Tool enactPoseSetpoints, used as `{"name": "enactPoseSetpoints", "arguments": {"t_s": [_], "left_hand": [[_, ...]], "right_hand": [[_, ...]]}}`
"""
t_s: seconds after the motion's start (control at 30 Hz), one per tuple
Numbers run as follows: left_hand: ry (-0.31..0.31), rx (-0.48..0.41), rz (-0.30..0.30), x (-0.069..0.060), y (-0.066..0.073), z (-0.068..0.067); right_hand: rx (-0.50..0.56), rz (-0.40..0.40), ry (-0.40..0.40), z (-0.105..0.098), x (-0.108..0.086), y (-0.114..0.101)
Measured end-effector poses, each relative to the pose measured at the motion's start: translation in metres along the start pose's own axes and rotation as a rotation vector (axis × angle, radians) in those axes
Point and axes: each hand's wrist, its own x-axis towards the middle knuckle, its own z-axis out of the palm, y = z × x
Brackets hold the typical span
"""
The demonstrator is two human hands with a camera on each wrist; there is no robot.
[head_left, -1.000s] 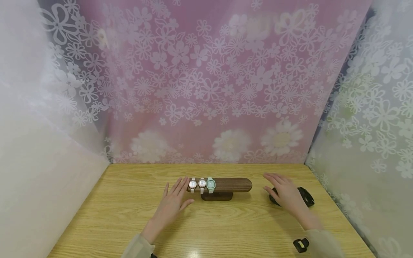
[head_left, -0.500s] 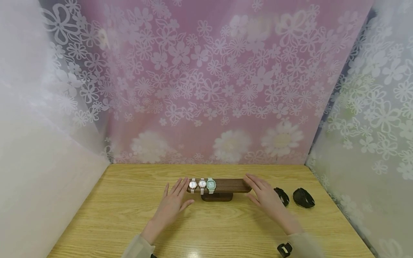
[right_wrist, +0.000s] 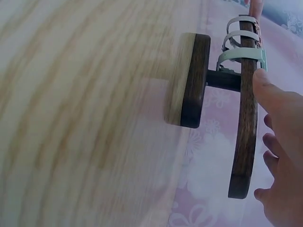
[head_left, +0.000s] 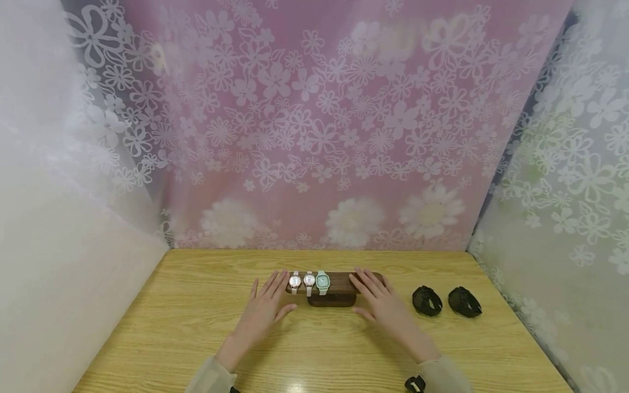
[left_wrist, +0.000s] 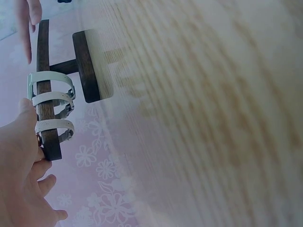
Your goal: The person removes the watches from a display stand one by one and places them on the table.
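Head: the wooden watch stand [head_left: 340,281] rests on the surface [head_left: 314,349], two white watches [head_left: 309,280] and a mint watch [head_left: 322,281] on its left half; left grip [head_left: 262,309] at its left end, right grip [head_left: 384,307] at its right half, fingers [head_left: 270,285] loosely extended. Left wrist: all three watches encircle it. Right wrist: thumb [right_wrist: 273,92] near the mint watch

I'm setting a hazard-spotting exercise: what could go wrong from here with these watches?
The three watches sit together toward one end of a bar that overhangs its short base, so it might tip if pushed. The right hand, at the bar's bare end, could jolt it. If that hand swings outward, it might bump the nearer black loop.
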Motion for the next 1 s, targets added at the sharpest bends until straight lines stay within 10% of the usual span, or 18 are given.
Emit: {"name": "enactPoseSetpoints", "arguments": {"t_s": [0.3, 1.0], "left_hand": [[-0.005, 0.007, -0.008, 0.0, 0.0, 0.001], [0.031, -0.124, -0.032, 0.021, -0.001, -0.01]], "right_hand": [[0.041, 0.09, -0.116, 0.002, 0.0, -0.007], [0.072, 0.137, -0.094, 0.004, 0.001, -0.009]]}}
